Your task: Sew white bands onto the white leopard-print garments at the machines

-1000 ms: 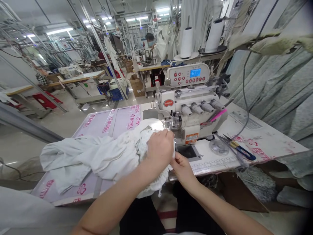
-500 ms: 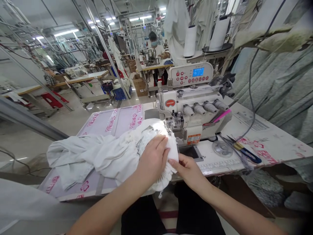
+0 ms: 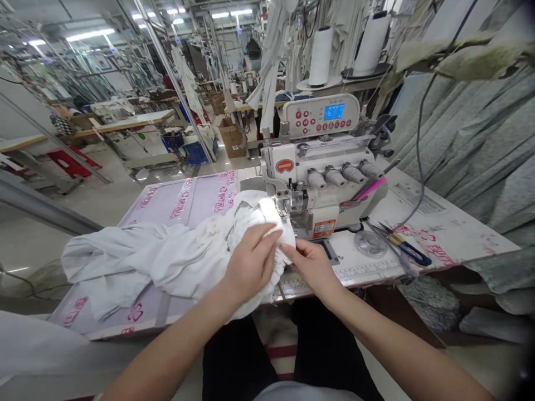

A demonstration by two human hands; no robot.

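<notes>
A crumpled white garment (image 3: 159,262) lies across the sewing table (image 3: 443,236), its gathered edge reaching the presser foot of a white overlock machine (image 3: 321,178). My left hand (image 3: 251,262) rests on top of the fabric just in front of the needle, fingers pinching the edge. My right hand (image 3: 311,264) grips the same edge from the right, thumb and fingers closed on the cloth. Both hands meet a little before the machine's foot.
Scissors with blue handles (image 3: 403,245) and a clear round dish (image 3: 370,242) lie right of the machine. Grey fabric (image 3: 472,145) hangs at the right. Thread cones (image 3: 321,55) stand behind the machine. A person works at a far bench (image 3: 253,50). Cardboard boxes (image 3: 229,136) sit on the floor.
Both hands have drawn slightly back from the needle toward me with the fabric edge. My left fingers shifted from lying over the cloth to pinching it. The view tilted a little.
</notes>
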